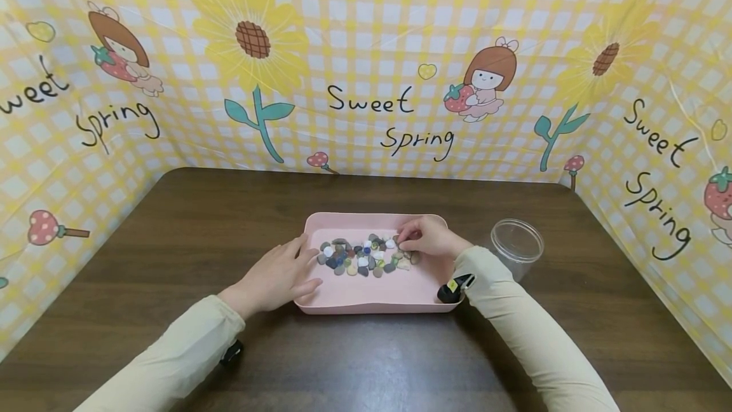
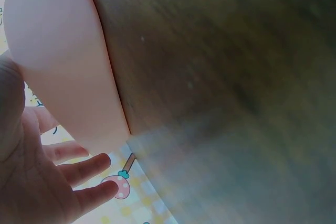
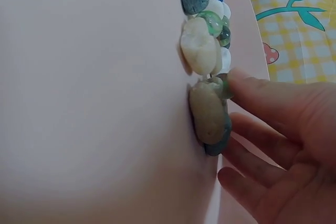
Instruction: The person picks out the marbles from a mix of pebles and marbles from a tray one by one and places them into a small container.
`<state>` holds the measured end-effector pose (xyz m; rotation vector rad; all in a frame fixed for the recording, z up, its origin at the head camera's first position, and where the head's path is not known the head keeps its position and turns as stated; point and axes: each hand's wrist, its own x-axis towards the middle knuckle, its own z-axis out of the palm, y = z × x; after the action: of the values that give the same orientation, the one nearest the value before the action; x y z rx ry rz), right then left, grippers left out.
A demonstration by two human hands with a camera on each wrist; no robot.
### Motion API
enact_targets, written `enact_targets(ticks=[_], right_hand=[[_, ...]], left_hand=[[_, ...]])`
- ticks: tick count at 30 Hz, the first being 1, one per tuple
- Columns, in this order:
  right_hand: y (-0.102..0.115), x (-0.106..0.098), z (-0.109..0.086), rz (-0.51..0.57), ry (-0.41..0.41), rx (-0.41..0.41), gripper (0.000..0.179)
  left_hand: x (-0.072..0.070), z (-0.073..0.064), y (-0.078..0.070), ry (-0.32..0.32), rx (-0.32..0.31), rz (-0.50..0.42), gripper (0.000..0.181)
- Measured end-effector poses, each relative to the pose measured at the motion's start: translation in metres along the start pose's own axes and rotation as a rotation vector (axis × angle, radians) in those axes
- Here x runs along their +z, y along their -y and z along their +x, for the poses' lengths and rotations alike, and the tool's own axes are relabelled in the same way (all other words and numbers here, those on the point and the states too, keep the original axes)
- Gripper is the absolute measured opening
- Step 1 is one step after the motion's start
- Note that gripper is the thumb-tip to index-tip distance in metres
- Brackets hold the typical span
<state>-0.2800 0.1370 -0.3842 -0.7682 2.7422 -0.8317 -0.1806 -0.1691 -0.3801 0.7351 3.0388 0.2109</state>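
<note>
In the head view a pink tray [image 1: 366, 307] holds a band of pebbles and glass marbles [image 1: 363, 262]. My left hand [image 1: 280, 275] lies at the tray's left rim with fingers spread; in the left wrist view its thumb touches the tray's outer wall [image 2: 63, 61]. The right hand [image 1: 431, 237] reaches over the tray's right side, fingertips at the right end of the pebbles. Seen from the right wrist, the thumb tip touches a small green marble [image 3: 227, 88] beside a tan pebble [image 3: 206, 113]. The other fingers are loosely bent beside a grey stone [image 3: 220, 139].
A clear round jar [image 1: 517, 243] stands on the brown table [image 1: 240, 215], right of the tray and close to the right forearm. A yellow checked cloth [image 1: 366, 37] with printed flowers surrounds the table at the back and sides.
</note>
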Motion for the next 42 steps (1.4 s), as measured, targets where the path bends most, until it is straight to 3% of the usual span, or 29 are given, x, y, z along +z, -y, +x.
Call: enact_targets(ticks=[6, 11, 21, 29, 35, 42], right_hand=[[0.002, -0.006, -0.001, 0.111, 0.028, 0.049, 0.007], [0.005, -0.014, -0.002, 0.197, 0.030, 0.027, 0.011], [0.014, -0.029, -0.007, 0.206, -0.012, -0.043, 0.013], [0.019, -0.042, -0.014, 0.184, -0.038, -0.086, 0.016], [0.019, -0.048, -0.020, 0.187, -0.056, -0.077, 0.016], [0.018, -0.055, -0.029, 0.206, -0.082, -0.071, 0.016]], left_hand=[[0.000, 0.000, -0.001, -0.003, 0.004, -0.005, 0.061], [0.000, 0.000, -0.001, -0.013, 0.012, 0.001, 0.061], [0.001, 0.000, 0.000, 0.000, 0.009, -0.004, 0.061], [0.002, 0.000, 0.001, -0.046, 0.034, 0.014, 0.058], [0.002, 0.000, 0.002, -0.064, 0.042, 0.015, 0.057], [0.002, 0.001, 0.001, -0.035, 0.020, 0.001, 0.061]])
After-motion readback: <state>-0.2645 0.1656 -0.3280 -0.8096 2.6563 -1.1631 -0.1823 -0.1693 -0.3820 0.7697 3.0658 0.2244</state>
